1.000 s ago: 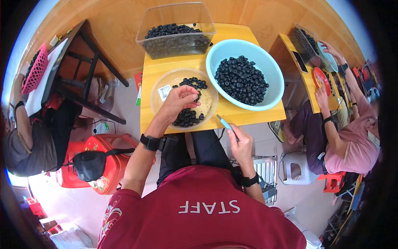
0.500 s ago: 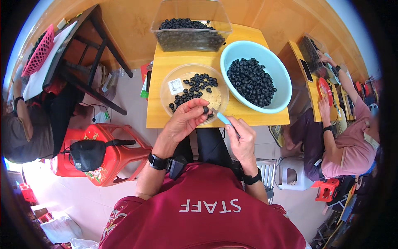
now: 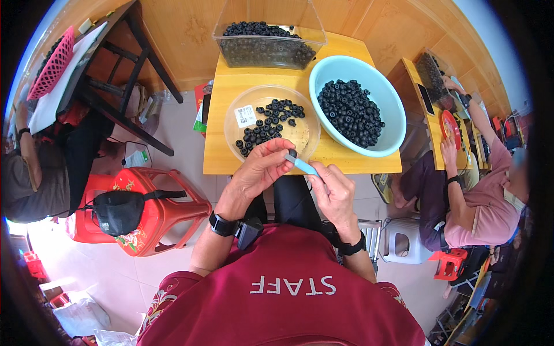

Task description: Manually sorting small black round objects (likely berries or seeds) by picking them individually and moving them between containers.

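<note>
My left hand pinches a small dark round fruit at its fingertips, just in front of the table's near edge. My right hand grips a light blue tool whose tip meets that fruit. Just beyond my hands a shallow clear dish holds several dark fruits and a white label. To its right a light blue bowl is filled with more of them. A clear plastic tub of the same fruit stands at the table's far edge.
The small yellow wooden table stands against a wooden wall. A red plastic stool with a black pouch is at my left. One person sits far left, another works at a second table on the right. A dark table with a pink basket is upper left.
My left hand left the clear dish with a fruit and came back toward my body. My right hand brought the blue tool up to it. The view shifted nearer the table.
</note>
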Demonstrator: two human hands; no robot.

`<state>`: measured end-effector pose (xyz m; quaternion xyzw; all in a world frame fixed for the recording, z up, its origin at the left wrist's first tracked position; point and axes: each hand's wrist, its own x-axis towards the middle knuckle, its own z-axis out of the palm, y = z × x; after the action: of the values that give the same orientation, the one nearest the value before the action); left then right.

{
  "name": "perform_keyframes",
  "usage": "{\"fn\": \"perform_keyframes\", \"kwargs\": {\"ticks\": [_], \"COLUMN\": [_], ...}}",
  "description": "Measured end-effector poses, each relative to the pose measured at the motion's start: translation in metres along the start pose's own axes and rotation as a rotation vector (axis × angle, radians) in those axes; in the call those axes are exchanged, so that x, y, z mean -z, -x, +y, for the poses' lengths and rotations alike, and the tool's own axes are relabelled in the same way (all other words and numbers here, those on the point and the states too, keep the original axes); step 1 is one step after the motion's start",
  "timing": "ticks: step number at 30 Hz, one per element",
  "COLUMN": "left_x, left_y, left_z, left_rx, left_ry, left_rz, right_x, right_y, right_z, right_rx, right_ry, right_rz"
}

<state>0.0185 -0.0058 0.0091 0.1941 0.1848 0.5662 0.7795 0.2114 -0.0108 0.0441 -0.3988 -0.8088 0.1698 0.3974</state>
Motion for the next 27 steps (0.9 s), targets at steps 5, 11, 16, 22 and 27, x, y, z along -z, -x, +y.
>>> {"fn": "perform_keyframes", "kwargs": {"ticks": [5, 11, 16, 22, 27], "left_x": [-0.001, 0.001, 0.001, 0.001, 0.000], "left_y": [0.001, 0.003, 0.004, 0.011, 0.012], "left_z": [-0.001, -0.001, -0.001, -0.001, 0.002], "left_rx": [0.020, 0.041, 0.061, 0.088, 0.080], "left_ry": [0.063, 0.061, 0.057, 0.110, 0.139], "left_rz": [0.008, -0.015, 0.018, -0.035, -0.069], "right_x": [0.003, 0.002, -0.001, -0.009, 0.001], "right_y": [0.000, 0.002, 0.004, 0.014, 0.019], "right_z": [0.000, 0.002, 0.011, 0.044, 0.046], "right_rx": [0.000, 0.024, 0.052, -0.049, -0.181], "right_ry": [0.026, 0.042, 0.055, 0.058, 0.101], "right_rz": [0.000, 0.013, 0.015, 0.048, 0.067]}}
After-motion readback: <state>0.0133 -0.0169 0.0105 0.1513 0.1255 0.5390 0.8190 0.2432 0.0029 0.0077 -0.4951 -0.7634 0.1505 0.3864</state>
